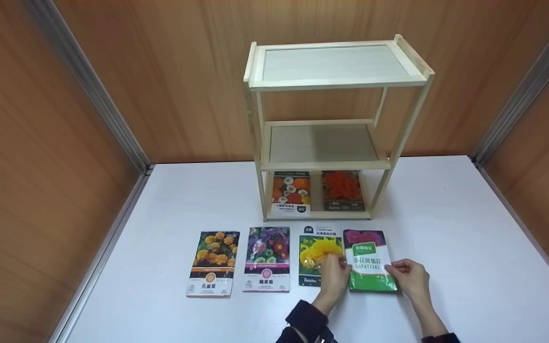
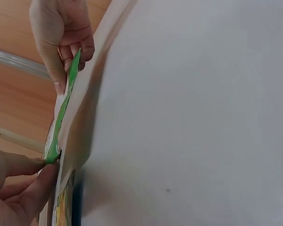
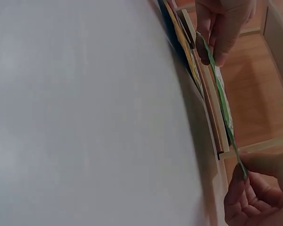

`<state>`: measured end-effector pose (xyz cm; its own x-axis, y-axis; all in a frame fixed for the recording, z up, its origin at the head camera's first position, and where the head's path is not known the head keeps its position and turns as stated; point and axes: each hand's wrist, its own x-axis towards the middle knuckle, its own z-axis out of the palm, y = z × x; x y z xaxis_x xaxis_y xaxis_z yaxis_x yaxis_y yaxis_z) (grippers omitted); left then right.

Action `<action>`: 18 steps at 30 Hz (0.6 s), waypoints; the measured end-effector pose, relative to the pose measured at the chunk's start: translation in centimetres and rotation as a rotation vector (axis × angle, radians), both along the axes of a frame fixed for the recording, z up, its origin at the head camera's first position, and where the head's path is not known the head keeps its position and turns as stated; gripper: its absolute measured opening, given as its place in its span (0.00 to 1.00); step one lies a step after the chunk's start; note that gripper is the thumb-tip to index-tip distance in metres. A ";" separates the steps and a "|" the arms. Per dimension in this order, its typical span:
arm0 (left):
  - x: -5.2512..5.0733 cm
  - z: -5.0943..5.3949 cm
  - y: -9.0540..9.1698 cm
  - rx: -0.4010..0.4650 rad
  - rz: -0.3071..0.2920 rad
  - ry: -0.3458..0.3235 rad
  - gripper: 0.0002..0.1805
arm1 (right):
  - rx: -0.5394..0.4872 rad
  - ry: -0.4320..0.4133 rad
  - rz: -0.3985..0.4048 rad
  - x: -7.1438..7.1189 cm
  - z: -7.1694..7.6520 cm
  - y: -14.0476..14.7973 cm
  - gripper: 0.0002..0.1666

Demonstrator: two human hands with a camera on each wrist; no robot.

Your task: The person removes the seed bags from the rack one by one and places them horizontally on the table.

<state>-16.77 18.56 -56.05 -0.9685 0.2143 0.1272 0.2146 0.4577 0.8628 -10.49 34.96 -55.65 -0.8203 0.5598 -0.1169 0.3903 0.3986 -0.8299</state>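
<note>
While aloft, packet [image 1: 371, 262] between fingers [image 3: 235, 187]

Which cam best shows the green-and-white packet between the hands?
Head view: nearly the whole printed front of the green-and-white packet shows, with the left hand and right hand pinching its sides. Both wrist views catch it almost edge-on, as a thin strip.
</note>
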 end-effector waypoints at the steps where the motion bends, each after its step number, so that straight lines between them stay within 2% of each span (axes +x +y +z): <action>1: -0.1 -0.1 0.2 -0.031 0.007 0.017 0.05 | 0.003 -0.005 0.001 -0.1 -0.2 0.1 0.13; 3: -0.2 -0.2 0.6 -0.088 0.015 0.051 0.05 | 0.003 -0.015 0.002 -0.2 -0.5 0.3 0.13; 9: -0.4 -0.4 1.7 -0.173 0.014 0.069 0.06 | -0.001 -0.062 0.001 -0.4 -0.9 0.9 0.13; 12: -0.4 -0.1 2.1 -0.217 0.018 0.089 0.07 | 0.019 -0.072 0.006 -0.6 -0.9 1.0 0.13; 18: -0.6 0.6 2.8 -0.360 0.030 0.183 0.09 | 0.082 -0.082 0.031 -0.9 -0.5 1.0 0.12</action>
